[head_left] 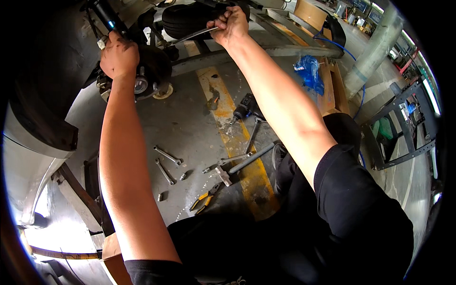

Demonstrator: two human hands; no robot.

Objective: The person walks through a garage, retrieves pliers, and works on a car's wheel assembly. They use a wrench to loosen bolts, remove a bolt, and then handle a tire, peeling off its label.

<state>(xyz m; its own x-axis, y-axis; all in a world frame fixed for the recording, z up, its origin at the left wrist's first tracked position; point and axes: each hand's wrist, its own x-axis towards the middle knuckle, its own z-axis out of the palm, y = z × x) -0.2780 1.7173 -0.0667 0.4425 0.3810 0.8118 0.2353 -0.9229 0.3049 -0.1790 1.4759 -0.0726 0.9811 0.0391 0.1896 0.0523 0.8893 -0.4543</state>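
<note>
My left hand [119,56] is closed around the lower end of a black strut [105,16], its fingertips hidden behind it. Just below it sits the wheel hub [141,84] with its studs. Farther right, my right hand [232,29] grips the end of a thin metal bar [192,35], palm partly turned up. The bar's other end reaches toward the suspension parts beside the hub, where its tip is hard to make out. Both hands have dark smudges.
On the floor lie combination wrenches [165,172], sockets [183,175], yellow-handled pliers [206,197], a hammer [223,175] and a cordless impact wrench [243,108]. A tyre [183,22] lies behind the bar. Blue plastic [309,73], a cardboard box [327,90] and a post [373,52] stand right.
</note>
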